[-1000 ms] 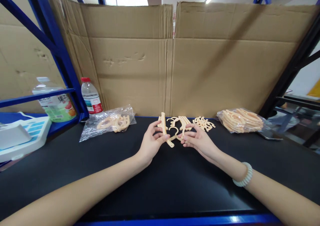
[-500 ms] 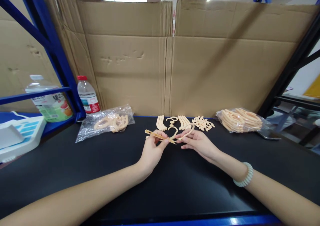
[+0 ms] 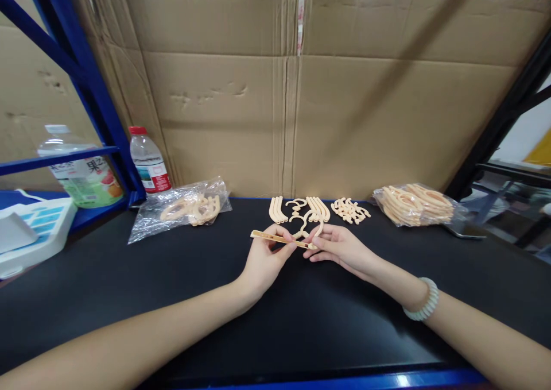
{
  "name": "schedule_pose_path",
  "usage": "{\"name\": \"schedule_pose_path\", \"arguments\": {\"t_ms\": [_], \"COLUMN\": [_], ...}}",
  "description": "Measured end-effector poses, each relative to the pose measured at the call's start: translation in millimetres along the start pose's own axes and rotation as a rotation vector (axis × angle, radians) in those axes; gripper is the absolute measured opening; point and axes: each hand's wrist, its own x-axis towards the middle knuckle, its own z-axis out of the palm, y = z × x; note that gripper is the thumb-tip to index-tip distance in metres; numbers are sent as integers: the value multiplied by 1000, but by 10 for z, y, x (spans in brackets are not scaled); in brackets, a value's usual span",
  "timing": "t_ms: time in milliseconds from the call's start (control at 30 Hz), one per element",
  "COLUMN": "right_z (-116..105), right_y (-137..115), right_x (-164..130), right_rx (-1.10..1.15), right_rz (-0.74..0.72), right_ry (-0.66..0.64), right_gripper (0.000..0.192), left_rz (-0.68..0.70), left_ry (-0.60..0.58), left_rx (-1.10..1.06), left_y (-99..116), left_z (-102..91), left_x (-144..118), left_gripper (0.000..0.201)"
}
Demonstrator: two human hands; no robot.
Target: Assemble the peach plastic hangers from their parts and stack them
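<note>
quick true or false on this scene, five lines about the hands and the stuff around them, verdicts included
1. The left hand holds a long, thin pale strip. True.
2. The bracelet is on the left wrist. False: the beaded bracelet is on the right wrist.
3. The right hand holds a curved hook piece. True.
4. The red-capped bottle stands at the right end of the table. False: the red-capped bottle is on the left.
5. The pile of small loose pieces lies left of the filled bag on the right. True.
</note>
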Motion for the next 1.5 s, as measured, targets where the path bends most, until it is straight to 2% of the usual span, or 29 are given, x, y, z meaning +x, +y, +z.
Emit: {"name": "schedule_pose_path", "arguments": {"t_ms": [900, 1367, 1500], "right_z": [68, 64, 72], "right_y": [30, 47, 57], "right_x": [10, -5, -1], "right_rx": [-137, -168, -143], "right_rz": [-132, -200, -189], "right_ry": [118, 136, 124], "right_gripper": [34, 29, 30], "left_rz": [19, -83, -119], "left_ry": [-86, -130, -103], "left_rx": [4, -2, -86], "left_y": [-37, 5, 14], "left_z": [3, 14, 17], "left_x": [9, -14, -18], "left_gripper": [18, 18, 21]}}
